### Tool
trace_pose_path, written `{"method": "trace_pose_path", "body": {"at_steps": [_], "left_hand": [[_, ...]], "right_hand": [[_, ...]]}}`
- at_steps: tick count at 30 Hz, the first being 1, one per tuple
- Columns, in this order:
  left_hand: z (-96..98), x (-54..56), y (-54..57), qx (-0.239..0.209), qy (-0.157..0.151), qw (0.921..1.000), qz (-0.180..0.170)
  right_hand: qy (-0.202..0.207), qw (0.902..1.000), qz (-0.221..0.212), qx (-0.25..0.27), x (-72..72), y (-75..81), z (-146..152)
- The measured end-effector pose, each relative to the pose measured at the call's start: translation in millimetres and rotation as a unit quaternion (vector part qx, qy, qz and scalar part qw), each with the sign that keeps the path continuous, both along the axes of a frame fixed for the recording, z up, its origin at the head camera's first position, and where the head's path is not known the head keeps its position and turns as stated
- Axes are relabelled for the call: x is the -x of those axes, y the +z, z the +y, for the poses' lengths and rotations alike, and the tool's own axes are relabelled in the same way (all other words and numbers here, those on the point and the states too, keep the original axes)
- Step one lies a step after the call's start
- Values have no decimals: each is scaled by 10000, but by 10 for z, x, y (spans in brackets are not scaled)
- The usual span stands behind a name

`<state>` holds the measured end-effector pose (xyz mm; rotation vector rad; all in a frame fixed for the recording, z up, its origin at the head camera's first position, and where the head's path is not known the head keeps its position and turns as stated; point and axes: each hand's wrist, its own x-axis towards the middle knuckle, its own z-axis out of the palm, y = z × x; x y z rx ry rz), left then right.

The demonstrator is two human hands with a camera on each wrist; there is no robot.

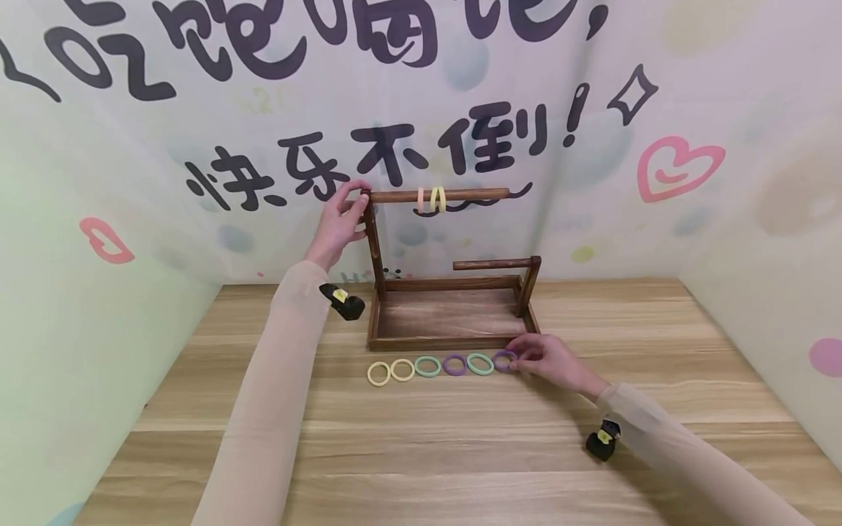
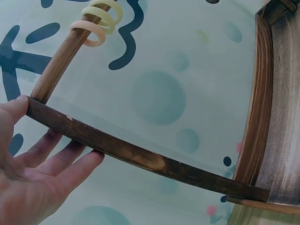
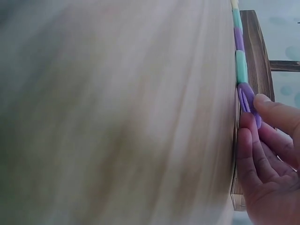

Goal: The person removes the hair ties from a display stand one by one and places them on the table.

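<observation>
A dark wooden rack [image 1: 447,342] stands on the table, with a tall post [image 1: 375,248] and a top rod [image 1: 460,194]. A peach and a yellow ring [image 1: 432,199] hang on that rod, also seen in the left wrist view [image 2: 98,21]. My left hand [image 1: 360,208] holds the top of the post [image 2: 140,157], thumb at the corner and fingers [image 2: 70,154] behind it. Several rings lie in a row in front of the tray. My right hand [image 1: 520,358] pinches the purple ring [image 1: 503,360] at the row's right end [image 3: 247,96].
The row holds two yellow rings [image 1: 391,371], a green one [image 1: 427,366], a purple one [image 1: 454,364] and another green one [image 1: 480,363]. A lower rod [image 1: 493,264] sticks out on the rack's right. Printed walls close in the table [image 1: 460,453] at back and sides.
</observation>
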<state>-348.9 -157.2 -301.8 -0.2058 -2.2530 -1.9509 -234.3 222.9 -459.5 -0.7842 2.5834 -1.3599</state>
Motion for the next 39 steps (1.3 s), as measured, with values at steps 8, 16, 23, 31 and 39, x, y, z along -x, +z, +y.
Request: {"method": "trace_pose_path", "body": {"at_steps": [8, 16, 23, 31, 39], "left_hand": [[-1, -1, 9, -67, -34, 10000, -32], [6, -16, 19, -72, -25, 10000, -12], [3, -18, 15, -29, -12, 10000, -25], [-1, -25, 37, 21, 44, 9999, -96], [-6, -20, 35, 17, 11, 9999, -170]], "right_hand": [[179, 9997, -168, -98, -26, 46, -21], [222, 9996, 53, -192, -18, 65, -23], [141, 9997, 194, -24, 36, 132, -29], [10, 9995, 135, 300, 60, 229, -91], [-103, 9981, 111, 594, 107, 310, -155]]}}
